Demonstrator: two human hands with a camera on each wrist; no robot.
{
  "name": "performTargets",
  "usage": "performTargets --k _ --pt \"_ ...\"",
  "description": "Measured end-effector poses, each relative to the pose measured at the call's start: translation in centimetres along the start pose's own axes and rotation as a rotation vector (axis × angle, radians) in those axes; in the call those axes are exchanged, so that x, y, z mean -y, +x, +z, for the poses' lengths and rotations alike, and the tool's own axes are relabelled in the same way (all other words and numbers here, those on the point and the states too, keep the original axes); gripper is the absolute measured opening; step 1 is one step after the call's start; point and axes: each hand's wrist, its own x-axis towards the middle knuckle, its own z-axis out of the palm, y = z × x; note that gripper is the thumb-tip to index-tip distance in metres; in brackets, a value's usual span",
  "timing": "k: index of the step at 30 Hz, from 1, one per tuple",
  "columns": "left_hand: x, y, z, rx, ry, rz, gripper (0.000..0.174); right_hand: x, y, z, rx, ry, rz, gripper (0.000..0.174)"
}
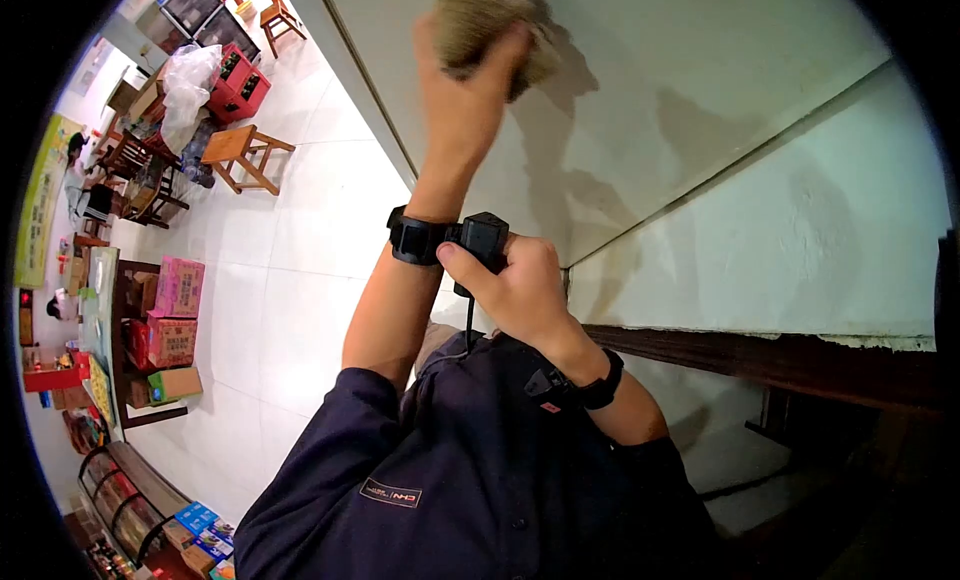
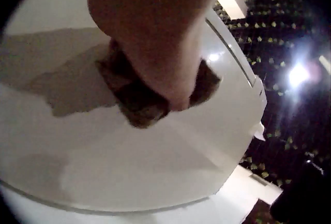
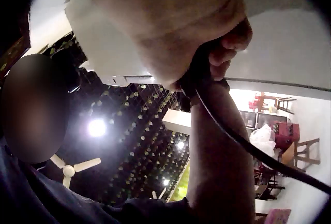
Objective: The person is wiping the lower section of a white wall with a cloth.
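Observation:
At the top of the head view, my left hand [image 1: 462, 105] holds a bunched brown-grey cloth [image 1: 478, 20] against a large pale panel [image 1: 640, 110]. The left wrist view shows the cloth [image 2: 142, 107] under the fingers of that hand [image 2: 160, 48], on the pale surface [image 2: 155, 162]. My right hand [image 1: 530, 285] is curled round the small black camera [image 1: 484, 237] strapped to the left wrist. In the right wrist view the right hand [image 3: 181, 25] grips this device, and a black cable [image 3: 243, 142] hangs from it.
A dark wooden ledge [image 1: 760, 365] runs below the panel at the right. On the tiled floor [image 1: 290, 280] to the left stand a wooden stool [image 1: 235, 152], a red crate [image 1: 238, 88] and a table with pink cartons [image 1: 180, 287]. A ceiling fan [image 3: 69, 170] shows overhead.

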Motion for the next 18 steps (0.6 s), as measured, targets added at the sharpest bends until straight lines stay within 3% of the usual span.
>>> performTargets --k 2,3,5,8,10,12,16,18 --pt "0.6 -0.3 -0.2 0.096 0.565 0.392 0.054 0.2 -0.1 0.1 -0.048 -0.067 -0.043 0.033" --pt "0.6 -0.6 -0.2 0.092 0.566 0.391 0.054 0.3 -0.1 0.2 -0.091 -0.103 -0.058 0.033" --pt "0.5 -1.1 0.0 0.334 0.669 0.457 0.059 0.4 0.2 0.1 -0.135 -0.141 -0.077 0.032" --pt "0.0 -1.6 0.1 0.453 0.796 0.482 0.058 0.0 0.4 0.0 -0.210 -0.273 -0.140 0.031" --pt "0.6 -1.8 0.2 0.455 0.775 0.476 0.057 -0.9 0.5 0.0 -0.324 -0.415 -0.293 0.031" --pt "1.5 -1.6 0.0 0.413 0.735 0.450 0.058 -0.8 0.4 0.1 -0.319 -0.430 -0.275 0.031" --pt "2.5 -0.6 0.2 0.317 0.616 0.445 0.056 -0.5 -0.4 0.7 -0.171 -0.155 -0.077 0.035" --pt "1.0 -0.6 1.0 0.141 0.304 0.062 0.051 -0.5 -0.6 0.9 -0.129 -0.062 0.000 0.036"
